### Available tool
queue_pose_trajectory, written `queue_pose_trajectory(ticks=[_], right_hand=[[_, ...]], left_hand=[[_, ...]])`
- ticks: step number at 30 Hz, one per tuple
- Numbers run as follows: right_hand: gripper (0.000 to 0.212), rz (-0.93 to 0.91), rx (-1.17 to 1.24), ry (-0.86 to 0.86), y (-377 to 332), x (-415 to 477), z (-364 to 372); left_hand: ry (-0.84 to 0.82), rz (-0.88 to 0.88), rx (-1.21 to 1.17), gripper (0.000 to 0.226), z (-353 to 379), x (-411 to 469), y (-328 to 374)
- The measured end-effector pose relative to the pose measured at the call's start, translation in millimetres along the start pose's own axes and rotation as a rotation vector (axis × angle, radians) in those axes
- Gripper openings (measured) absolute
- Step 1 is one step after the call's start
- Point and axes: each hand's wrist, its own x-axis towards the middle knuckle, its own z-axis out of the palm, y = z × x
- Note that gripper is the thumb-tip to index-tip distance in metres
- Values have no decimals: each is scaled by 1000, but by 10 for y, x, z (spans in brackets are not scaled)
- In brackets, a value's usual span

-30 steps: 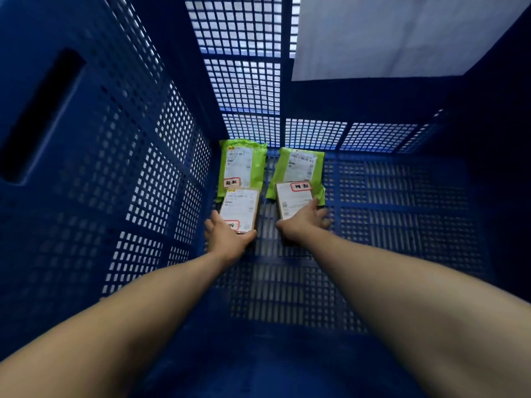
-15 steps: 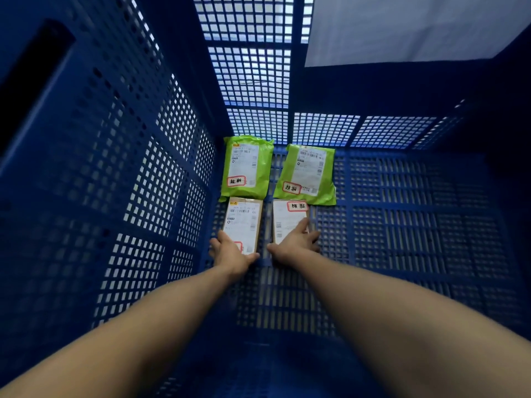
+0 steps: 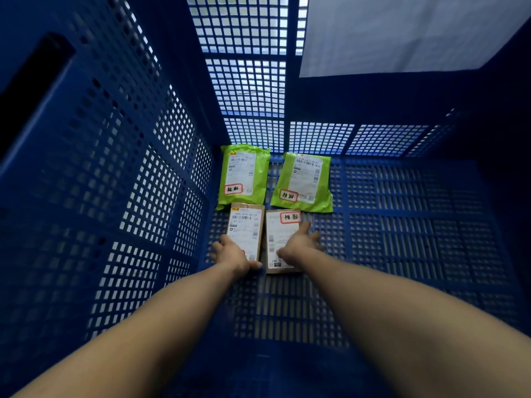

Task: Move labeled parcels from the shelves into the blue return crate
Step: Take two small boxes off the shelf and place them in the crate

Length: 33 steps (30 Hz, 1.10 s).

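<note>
Inside the blue return crate [image 3: 408, 231], two green mailers lie flat against the far wall, one on the left [image 3: 244, 175] and one on the right [image 3: 303, 182], each with a white label and a red-framed tag. Just in front of them lie two brown parcels side by side. My left hand [image 3: 233, 254] grips the near end of the left brown parcel [image 3: 246, 225], thumb curled round its near edge. With straight, spread fingers, my right hand [image 3: 301, 244] rests on the right brown parcel [image 3: 275, 239], which lies flat on the crate floor.
High perforated walls enclose the crate; the left wall [image 3: 120, 173] stands close beside the left parcels and has a dark handle slot [image 3: 31, 81]. A white sheet [image 3: 402, 33] hangs on the far wall. The slatted floor to the right holds nothing.
Both brown parcels have slid back towards me, off the green mailers, and now lie flat in a row in front of them. My right hand's fingers have spread out.
</note>
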Motion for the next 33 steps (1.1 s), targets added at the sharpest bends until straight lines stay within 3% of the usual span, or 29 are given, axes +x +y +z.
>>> queue_pose_trajectory(ticks=[3,5,6,12,18,21,24,27,33], right_hand=[[66,-118,-20,137,-157,31,-157],[29,-229,43,205,-287,-6,-309],[22,-281,82,200,-353,-42,-402],[37,-609,277,113,-739,-417,-1002],[38,-735,535,169,-917,-990,-1413],[39,-817,646,182,-915,-1561,-1771],[26,-875,742,183,-969,-2166,-2228],[14,-928,797,182,-1059,-2858,-2734],[23,-1040,813,263,-1249,-4414,-3723]], left_hand=[[26,16,109,107,-155,-43,99],[81,83,74,96,-373,-17,254],[110,127,19,88,-511,6,358],[116,396,-351,53,-1211,-194,900],[151,552,-615,56,-1734,-805,1144],[180,606,-763,39,-2053,-1309,1237],[254,631,-890,17,-2435,-1910,1358],[309,689,-976,12,-2918,-2574,1481],[358,798,-1017,7,-4050,-3887,1717]])
